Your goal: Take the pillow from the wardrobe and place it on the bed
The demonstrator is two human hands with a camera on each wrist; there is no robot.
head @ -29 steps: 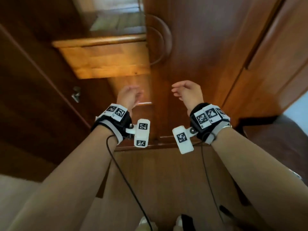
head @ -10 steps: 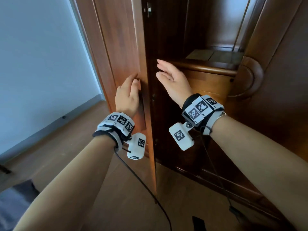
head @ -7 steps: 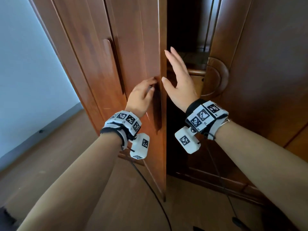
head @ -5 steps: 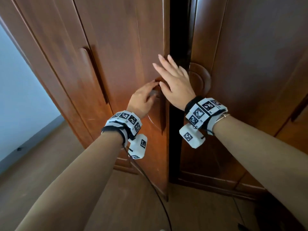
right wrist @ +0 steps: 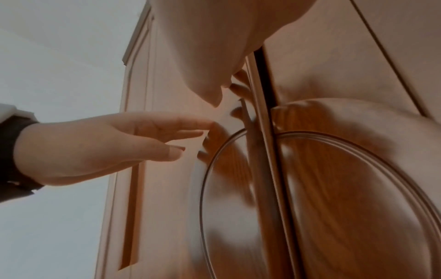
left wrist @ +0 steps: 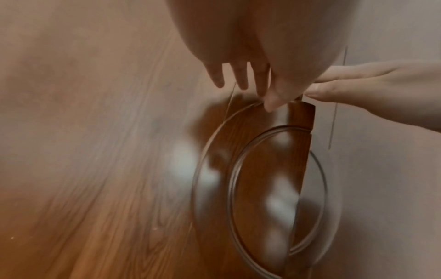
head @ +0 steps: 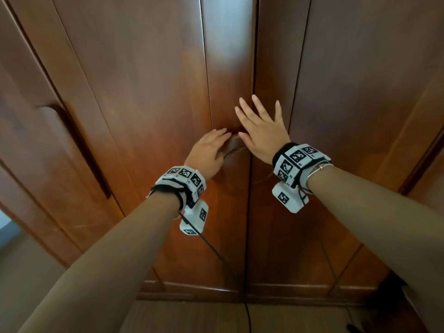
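While both forearms reach up from the lower corners of the head view, the two hands meet at the middle of the frame on the front of a brown wooden wardrobe (head: 149, 92), whose two centre doors stand side by side with only a thin dark seam (head: 249, 212) between them. The left hand (head: 207, 153) lies just left of that seam, its fingers straight and close together, their tips on the upper edge of a round carved handle panel (left wrist: 257, 179) that spans the seam; it grips nothing. The right hand (head: 263, 133) sits just right of and slightly above the left one, fingers spread and flat against the right door (head: 348, 92), thumb pointing toward the left fingertips and almost touching them. In the right wrist view a narrow dark gap shows between the door edges above the panel. Each wrist carries a black band with white marker blocks (head: 183, 181), and a thin black cable (head: 216, 253) hangs from the left one toward the bottom of the frame. A second recessed handle (head: 81, 150) runs down the far left door. The pillow is not visible in any view, so its place cannot be told
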